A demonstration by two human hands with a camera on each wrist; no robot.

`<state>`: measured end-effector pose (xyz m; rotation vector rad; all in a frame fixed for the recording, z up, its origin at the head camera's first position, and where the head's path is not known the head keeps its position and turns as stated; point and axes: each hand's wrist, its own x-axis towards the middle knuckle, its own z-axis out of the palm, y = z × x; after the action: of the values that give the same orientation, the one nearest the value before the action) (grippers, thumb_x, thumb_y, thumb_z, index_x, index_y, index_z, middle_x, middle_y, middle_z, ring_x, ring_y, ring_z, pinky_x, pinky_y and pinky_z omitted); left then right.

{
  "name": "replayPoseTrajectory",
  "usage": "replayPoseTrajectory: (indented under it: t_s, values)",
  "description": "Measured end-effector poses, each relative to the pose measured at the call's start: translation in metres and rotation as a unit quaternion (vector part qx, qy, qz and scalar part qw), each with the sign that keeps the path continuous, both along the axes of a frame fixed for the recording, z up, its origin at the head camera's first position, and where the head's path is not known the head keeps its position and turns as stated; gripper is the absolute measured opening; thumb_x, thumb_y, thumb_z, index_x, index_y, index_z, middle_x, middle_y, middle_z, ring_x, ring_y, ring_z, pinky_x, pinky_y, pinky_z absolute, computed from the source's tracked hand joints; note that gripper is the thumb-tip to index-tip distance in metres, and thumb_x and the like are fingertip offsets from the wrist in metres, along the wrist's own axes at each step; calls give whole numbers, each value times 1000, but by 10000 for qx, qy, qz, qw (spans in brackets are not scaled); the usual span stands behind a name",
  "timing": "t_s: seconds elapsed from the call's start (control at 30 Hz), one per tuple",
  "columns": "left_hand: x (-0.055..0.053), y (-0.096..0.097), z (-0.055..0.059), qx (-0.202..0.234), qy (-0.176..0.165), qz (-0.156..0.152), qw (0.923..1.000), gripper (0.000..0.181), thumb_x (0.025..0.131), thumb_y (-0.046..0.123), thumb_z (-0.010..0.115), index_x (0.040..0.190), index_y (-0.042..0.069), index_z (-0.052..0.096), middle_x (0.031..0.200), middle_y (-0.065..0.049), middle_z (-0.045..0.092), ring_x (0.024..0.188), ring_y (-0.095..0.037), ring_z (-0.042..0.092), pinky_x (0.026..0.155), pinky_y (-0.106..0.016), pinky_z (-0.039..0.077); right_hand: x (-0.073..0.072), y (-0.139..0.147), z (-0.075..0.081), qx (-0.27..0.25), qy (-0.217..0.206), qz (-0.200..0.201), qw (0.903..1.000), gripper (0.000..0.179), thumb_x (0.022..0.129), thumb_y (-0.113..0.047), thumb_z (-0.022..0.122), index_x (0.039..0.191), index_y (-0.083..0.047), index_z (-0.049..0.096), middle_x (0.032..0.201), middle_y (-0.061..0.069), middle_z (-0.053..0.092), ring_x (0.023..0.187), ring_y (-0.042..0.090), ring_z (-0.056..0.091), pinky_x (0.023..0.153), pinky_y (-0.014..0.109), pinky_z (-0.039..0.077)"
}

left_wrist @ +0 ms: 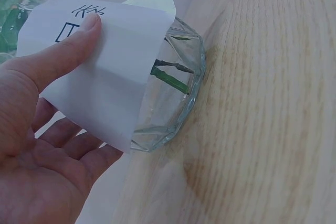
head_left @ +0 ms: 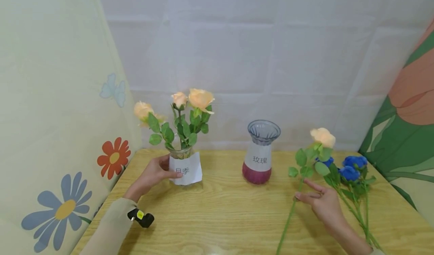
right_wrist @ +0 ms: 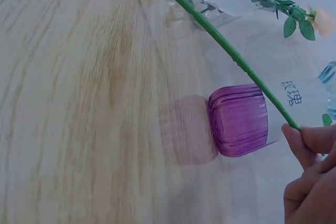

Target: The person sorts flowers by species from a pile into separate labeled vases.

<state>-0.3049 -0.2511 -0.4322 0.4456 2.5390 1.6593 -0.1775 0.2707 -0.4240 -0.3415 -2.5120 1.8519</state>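
On the left of the table stands a clear glass vase (left_wrist: 176, 114) wrapped in a white paper label (head_left: 192, 173), holding several peach roses (head_left: 200, 98) with green leaves. My left hand (head_left: 154, 174) grips it from the left side, thumb across the label and fingers behind. Cut stem ends show through the glass base in the left wrist view. My right hand (head_left: 325, 206) pinches a single peach rose (head_left: 323, 137) by its green stem (right_wrist: 226, 47), just below the leaves. Its bloom points up and away, and the stem slants down toward me.
Between the hands stands a second vase (head_left: 256, 175), purple at the base, bluish at the rim, with a white label and no flowers in it. Several blue roses (head_left: 350, 173) lie at the right of the wooden table (head_left: 217, 225). A white cloth (head_left: 217, 59) hangs behind.
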Motion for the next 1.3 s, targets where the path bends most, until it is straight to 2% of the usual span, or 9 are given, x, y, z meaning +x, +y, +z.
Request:
replayPoseTrajectory:
  t_s: [0.1,0.33,0.5,0.57,0.63,0.7,0.8,0.9,1.3]
  values:
    - [0,0,0,6,-1,-2,10000,79,85,23,92,150,0,54,137,-18,67,122,-33,66,100,-46,55,1,-6,2,18,95,-215,9997,75,95,-14,80,158,0,41,96,10,80,39,8,34,52,28,41]
    - [0,0,0,1,16,-13,10000,78,85,23,92,150,0,54,137,-18,67,122,-33,66,100,-46,56,6,-26,13,58,563,-535,9970,69,92,-10,83,152,0,52,90,10,80,38,8,33,43,25,35]
    - [0,0,0,-4,12,6,10000,79,85,24,92,150,0,54,137,-17,67,121,-33,66,100,-46,56,6,-37,16,31,955,-507,9941,68,91,-8,84,149,3,52,85,7,79,48,12,59,38,22,27]
    - [0,-1,-1,5,-7,20,10000,79,85,24,92,150,0,55,136,-17,67,121,-33,66,100,-46,56,6,-40,18,78,1031,-477,9935,67,91,-9,84,149,3,52,87,9,79,62,13,71,39,23,27]
    - [0,-1,-1,27,-25,15,10000,79,84,24,92,149,0,55,136,-18,68,121,-33,67,99,-45,56,6,-45,19,201,1100,-479,9926,67,91,-10,85,149,3,53,89,12,79,64,12,71,39,24,29]
    - [-1,-1,-1,35,-24,1,10000,78,84,23,92,149,0,55,136,-17,68,121,-33,67,99,-45,56,6,-49,21,245,1206,-442,9914,66,91,-9,84,149,3,53,92,15,79,75,11,76,43,21,34]
    - [-1,-1,-1,40,-14,-17,10000,78,85,23,92,149,0,55,136,-17,67,121,-33,66,99,-45,56,5,-56,22,248,1409,-363,9890,66,91,-7,84,149,3,52,94,17,78,77,10,76,58,14,49]
    - [0,-1,0,40,-5,-20,10000,78,85,23,92,149,0,55,137,-18,67,121,-33,66,99,-45,56,3,-63,23,177,1679,-273,9853,65,91,-4,83,148,5,52,94,18,78,77,10,77,78,14,55]
    - [-1,-1,-1,11,3,24,10000,78,84,24,93,149,0,56,136,-17,68,120,-32,67,98,-45,56,-4,-94,21,-298,2695,-47,9625,62,84,8,84,140,12,57,88,22,76,72,11,76,72,24,61]
